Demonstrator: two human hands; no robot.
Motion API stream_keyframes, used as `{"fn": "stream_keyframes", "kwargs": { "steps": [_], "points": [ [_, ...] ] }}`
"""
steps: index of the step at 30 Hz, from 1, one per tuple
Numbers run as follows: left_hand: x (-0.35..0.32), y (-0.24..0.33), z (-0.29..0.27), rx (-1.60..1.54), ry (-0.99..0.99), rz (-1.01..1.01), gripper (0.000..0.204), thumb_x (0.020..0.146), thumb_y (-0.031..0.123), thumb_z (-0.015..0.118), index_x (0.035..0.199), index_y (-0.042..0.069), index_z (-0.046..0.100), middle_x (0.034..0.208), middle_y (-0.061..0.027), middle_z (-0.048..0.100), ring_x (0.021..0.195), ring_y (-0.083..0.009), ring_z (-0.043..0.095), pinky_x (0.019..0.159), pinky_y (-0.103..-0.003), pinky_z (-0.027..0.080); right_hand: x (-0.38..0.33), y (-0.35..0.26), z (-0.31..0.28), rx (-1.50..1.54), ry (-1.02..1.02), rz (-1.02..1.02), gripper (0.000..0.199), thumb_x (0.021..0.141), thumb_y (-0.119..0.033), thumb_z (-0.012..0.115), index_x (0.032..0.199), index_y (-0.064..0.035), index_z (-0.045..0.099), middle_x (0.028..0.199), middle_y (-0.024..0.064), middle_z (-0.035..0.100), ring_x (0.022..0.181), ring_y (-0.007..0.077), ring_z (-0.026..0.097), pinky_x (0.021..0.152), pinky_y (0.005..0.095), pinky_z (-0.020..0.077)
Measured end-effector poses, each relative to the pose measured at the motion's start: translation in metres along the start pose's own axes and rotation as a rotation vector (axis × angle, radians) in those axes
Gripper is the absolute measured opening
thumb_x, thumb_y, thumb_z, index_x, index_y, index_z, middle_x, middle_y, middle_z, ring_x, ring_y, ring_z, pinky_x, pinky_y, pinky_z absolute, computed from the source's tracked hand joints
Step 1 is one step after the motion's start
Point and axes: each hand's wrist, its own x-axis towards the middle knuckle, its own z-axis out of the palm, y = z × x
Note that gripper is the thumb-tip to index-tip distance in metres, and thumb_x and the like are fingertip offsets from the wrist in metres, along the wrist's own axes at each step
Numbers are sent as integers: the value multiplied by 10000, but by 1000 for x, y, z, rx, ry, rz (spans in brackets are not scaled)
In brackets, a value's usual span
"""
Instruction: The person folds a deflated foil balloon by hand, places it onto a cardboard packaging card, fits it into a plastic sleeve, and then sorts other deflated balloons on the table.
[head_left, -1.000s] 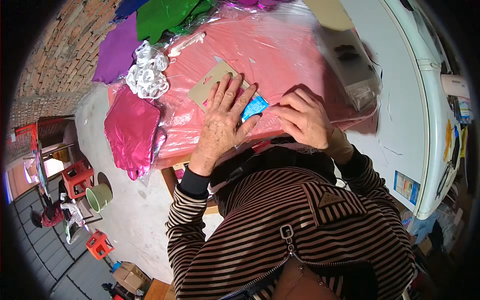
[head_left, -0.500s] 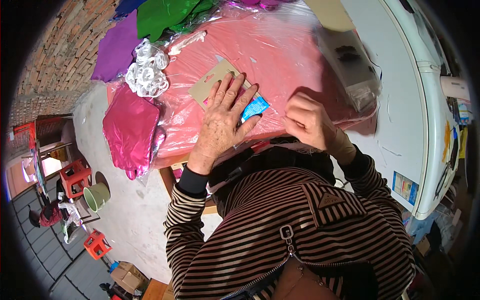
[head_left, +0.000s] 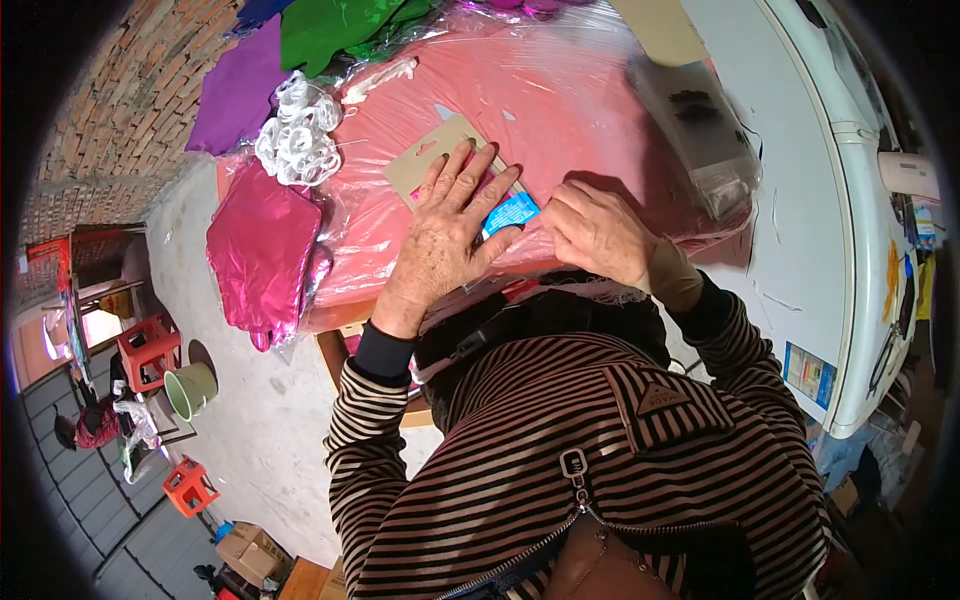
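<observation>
A beige header card [head_left: 420,160] with a hang hole lies at a slant on the pink plastic-wrapped surface. It carries something pink, mostly hidden, and has a blue label [head_left: 512,213] at its near right end. My left hand [head_left: 450,225] rests flat across it, fingers spread, pressing it down. My right hand [head_left: 595,228] is closed in a pinch right beside the label's end. Whatever those fingers hold, if anything, is too small or hidden to make out.
White cord loops [head_left: 298,135], a shiny magenta bag [head_left: 262,255], purple foil [head_left: 238,90] and green foil [head_left: 335,30] lie to the left and far left. Clear plastic sleeves [head_left: 700,130] lie at the right, by a white appliance [head_left: 800,190]. Red stools [head_left: 150,352] and a green bucket [head_left: 190,390] stand on the floor.
My right hand has moved left and its fingers now meet the label's end. My left hand stays flat on the card.
</observation>
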Motion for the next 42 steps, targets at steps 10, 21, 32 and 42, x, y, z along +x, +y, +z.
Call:
{"fn": "stream_keyframes", "kwargs": {
  "steps": [10,21,32,42],
  "points": [
    [-1,-4,-6,-77,-55,44,643,924,431,730,1495,176,578,1605,-136,464,1523,-396,356,1247,-579,259,-6,-55,7,402,42,-236,190,782,32,676,904,-40,550,924,95,570,837,245,600,760,388,519],
    [-8,8,-17,2,-4,105,668,923,463,721,1505,175,563,1619,-131,441,1522,-396,355,1246,-573,262,-8,-93,-39,1685,-350,337,118,1019,-125,546,1045,-17,505,851,67,594,737,140,550,712,305,487],
    [-101,16,0,-1,328,-64,247,895,164,790,1122,74,748,1426,-119,614,1364,-362,536,1135,-490,411,-64,-43,-37,1502,108,564,169,975,-44,584,1108,-56,481,825,21,520,672,85,469,637,269,433],
    [-115,67,27,-811,767,-675,50,981,46,715,945,13,708,1216,-92,639,1148,-201,600,1020,-348,481,-31,-62,24,953,112,485,413,985,-15,659,1295,-51,388,1041,71,632,770,53,519,663,226,422]
  ]
}}
